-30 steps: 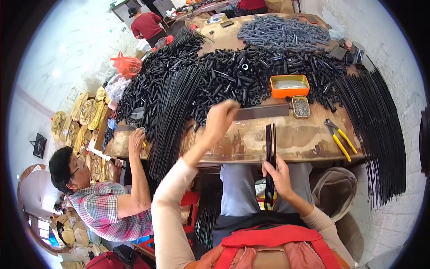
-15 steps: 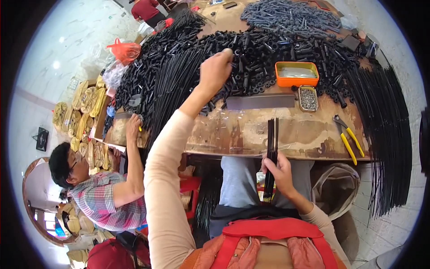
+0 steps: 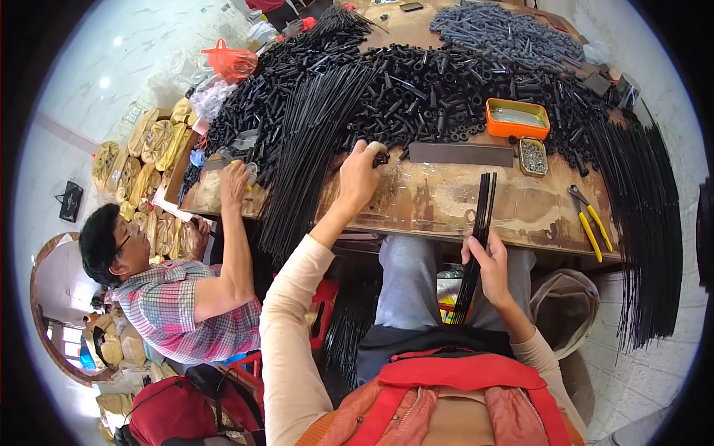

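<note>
My left hand (image 3: 360,175) is closed over the near side of the table, with a small black plastic part (image 3: 381,158) showing at its fingertips. Around a bundle of thin black rods (image 3: 474,256), held nearly upright over my lap, the fingers of my right hand (image 3: 489,262) are wrapped. The bundle's upper ends reach above the table edge. Beyond my left hand lies a large heap of black tubular parts (image 3: 401,89). Long black rods (image 3: 309,141) lie beside it, to the left of my hand.
A grey strip (image 3: 461,154), an orange box (image 3: 518,119), a small tray of metal bits (image 3: 532,157) and yellow-handled pliers (image 3: 587,221) lie on the table (image 3: 424,197). More rods (image 3: 651,245) hang over the right edge. A co-worker (image 3: 178,290) sits at the left.
My left hand has come back from the heap toward me and now shows a black part at its fingers. My right hand still grips the rods, and the view has shifted slightly.
</note>
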Demonstrator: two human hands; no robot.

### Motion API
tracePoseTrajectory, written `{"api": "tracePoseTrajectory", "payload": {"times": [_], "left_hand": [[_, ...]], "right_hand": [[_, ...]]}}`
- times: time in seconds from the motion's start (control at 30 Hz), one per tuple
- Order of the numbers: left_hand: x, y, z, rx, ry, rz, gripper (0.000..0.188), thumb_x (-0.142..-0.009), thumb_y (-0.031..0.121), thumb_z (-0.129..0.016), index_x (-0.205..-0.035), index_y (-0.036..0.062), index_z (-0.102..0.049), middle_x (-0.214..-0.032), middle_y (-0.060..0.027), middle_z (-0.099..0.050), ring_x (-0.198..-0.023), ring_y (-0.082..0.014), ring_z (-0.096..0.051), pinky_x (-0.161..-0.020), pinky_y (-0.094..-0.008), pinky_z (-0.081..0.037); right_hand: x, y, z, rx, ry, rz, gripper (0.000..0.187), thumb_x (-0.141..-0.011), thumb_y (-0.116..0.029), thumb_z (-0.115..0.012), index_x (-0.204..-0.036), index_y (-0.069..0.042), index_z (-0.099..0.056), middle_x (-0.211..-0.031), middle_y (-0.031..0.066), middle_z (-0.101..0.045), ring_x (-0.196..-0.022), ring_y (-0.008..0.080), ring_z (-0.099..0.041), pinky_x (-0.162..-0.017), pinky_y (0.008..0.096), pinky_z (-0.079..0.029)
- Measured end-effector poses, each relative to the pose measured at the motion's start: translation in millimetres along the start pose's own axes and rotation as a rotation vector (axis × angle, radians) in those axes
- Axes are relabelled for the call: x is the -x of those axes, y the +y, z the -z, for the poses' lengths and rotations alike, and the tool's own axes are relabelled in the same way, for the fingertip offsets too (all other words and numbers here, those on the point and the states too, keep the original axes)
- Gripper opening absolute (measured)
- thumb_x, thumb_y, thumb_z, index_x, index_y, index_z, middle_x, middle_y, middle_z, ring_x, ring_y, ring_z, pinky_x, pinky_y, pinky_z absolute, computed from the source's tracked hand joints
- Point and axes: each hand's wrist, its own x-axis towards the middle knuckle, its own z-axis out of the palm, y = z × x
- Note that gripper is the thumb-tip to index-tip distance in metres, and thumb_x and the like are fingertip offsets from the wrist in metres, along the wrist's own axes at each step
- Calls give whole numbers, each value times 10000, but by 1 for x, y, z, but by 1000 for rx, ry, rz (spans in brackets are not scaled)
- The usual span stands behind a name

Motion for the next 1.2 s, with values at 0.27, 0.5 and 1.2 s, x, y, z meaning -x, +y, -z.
{"api": "tracePoseTrajectory", "payload": {"times": [0.27,0.5,1.2], "left_hand": [[-43,-18,-21,-299,-136,-134,219,-698,95,-749,-891,63,-649,-955,-129,-532,-835,-352,-614,-703,-439,-506],[-54,3,-8,12,217,-84,314,-723,-48,-672,-1003,57,-577,-996,-131,-567,-816,-368,-611,-691,-441,-494],[52,212,44,1387,-664,24,182,-894,79,-663,-1056,27,-596,-895,-85,-675,-770,-174,-679,-702,-296,-578]], "right_hand": [[1,5,-5,-6,34,12,148,-956,-151,-553,-1038,-28,-543,-762,16,-541,-669,89,-513,-634,229,-402],[-2,-2,-5,6,37,20,142,-959,-159,-550,-1028,-36,-540,-758,12,-532,-675,88,-511,-646,231,-403],[36,38,-5,-234,-45,-156,313,-999,-279,-494,-1102,6,-575,-840,89,-646,-726,179,-651,-688,307,-552]]}}
